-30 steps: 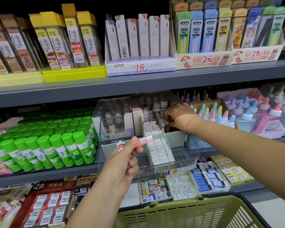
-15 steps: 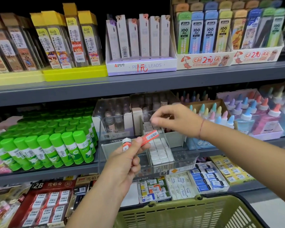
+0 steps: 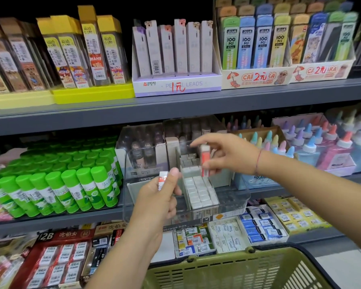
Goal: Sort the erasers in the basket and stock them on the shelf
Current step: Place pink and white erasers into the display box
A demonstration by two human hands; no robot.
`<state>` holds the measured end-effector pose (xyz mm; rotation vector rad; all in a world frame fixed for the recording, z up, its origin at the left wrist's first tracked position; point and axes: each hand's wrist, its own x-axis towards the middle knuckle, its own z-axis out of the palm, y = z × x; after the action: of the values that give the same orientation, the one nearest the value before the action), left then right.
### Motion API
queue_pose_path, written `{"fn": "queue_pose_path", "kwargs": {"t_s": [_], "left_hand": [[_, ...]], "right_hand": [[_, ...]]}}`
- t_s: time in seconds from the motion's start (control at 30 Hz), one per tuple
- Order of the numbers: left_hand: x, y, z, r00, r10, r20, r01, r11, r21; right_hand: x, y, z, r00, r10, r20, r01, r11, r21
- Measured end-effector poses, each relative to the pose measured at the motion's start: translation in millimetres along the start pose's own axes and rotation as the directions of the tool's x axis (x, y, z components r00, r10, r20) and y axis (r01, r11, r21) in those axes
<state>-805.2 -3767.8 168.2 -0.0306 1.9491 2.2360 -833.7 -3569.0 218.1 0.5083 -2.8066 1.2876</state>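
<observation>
Left hand (image 3: 161, 199) low centre, thumb and fingers (image 3: 174, 174) clamped on a small eraser (image 3: 163, 180) with a red-and-white sleeve. It is held upright just in front of the clear storage box (image 3: 241, 202).

Right hand (image 3: 227, 155) reaches in from the right over the box. Its thumb and lower fingers pinch a red eraser (image 3: 204, 158), index finger stretched out to the left. Red eraser is upright and blurred, over the back part of the box's middle compartment; cannot tell if its lower end touches anything. Thin red string (image 3: 258, 161) round the right wrist.

Middle compartment holds white erasers (image 3: 200, 192) packed in tight rows, front to back.

Box sits on the middle shelf (image 3: 50, 221), between green glue sticks (image 3: 71, 184) on the left and glue bottles (image 3: 321, 147) with pastel caps on the right. Brown-capped bottles in cartons (image 3: 144, 151) stand behind the box.

Green basket (image 3: 238, 270) at bottom right, below both hands. Only its rim and slotted wall show; contents out of view.

Flat eraser packs (image 3: 258, 226) lie on the lower shelf just under the box, and red-boxed 2B erasers (image 3: 61, 257) to their left. The upper shelf carries a pencil lead box (image 3: 175, 85) marked "PENCIL LEADS", with lead tubes on both sides.
</observation>
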Motion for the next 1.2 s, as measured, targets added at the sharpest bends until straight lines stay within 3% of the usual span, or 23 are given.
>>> {"fn": "queue_pose_path", "kwargs": {"t_s": [0.1,0.17,0.23,0.37,0.6,0.73,0.87,0.97,1.07,1.13,1.2], "left_hand": [[1,1,2,0.996,-0.074,-0.048,0.070,0.994,-0.085],[1,4,5,0.992,-0.112,-0.061,0.101,0.981,-0.164],[2,4,6,0.991,-0.118,-0.061,0.105,0.978,-0.180],[2,1,4,0.995,-0.094,-0.022,0.091,0.989,-0.120],[4,-2,1,0.995,-0.099,0.027,0.100,0.992,-0.080],[5,-2,0,0.995,-0.096,0.019,0.098,0.991,-0.089],[4,-3,0,0.995,-0.094,0.036,0.097,0.991,-0.090],[2,-3,-1,0.996,-0.078,0.041,0.082,0.992,-0.097],[1,-3,-2,0.997,-0.066,0.048,0.072,0.988,-0.133],[1,-4,0,0.995,-0.063,0.073,0.074,0.983,-0.166],[0,-5,2,0.993,-0.061,0.101,0.078,0.981,-0.177]], "right_hand": [[8,14,-27,0.978,0.024,-0.206,-0.067,0.977,-0.204],[12,23,-41,0.964,0.069,-0.258,-0.140,0.953,-0.269],[16,31,-49,0.965,0.119,-0.234,-0.193,0.925,-0.328],[34,39,-44,0.975,0.163,-0.153,-0.223,0.774,-0.593],[60,60,-18,0.992,0.090,-0.093,-0.127,0.541,-0.831],[65,70,-10,0.998,0.010,-0.055,-0.054,0.434,-0.899],[66,74,-9,0.999,-0.005,-0.051,-0.044,0.400,-0.915],[65,74,-13,0.999,-0.001,-0.044,-0.038,0.459,-0.888],[55,61,-22,0.996,0.017,-0.088,-0.079,0.627,-0.775],[43,46,-24,0.987,-0.003,-0.161,-0.097,0.788,-0.608],[24,24,-18,0.994,-0.002,-0.109,-0.036,0.938,-0.345]]}}
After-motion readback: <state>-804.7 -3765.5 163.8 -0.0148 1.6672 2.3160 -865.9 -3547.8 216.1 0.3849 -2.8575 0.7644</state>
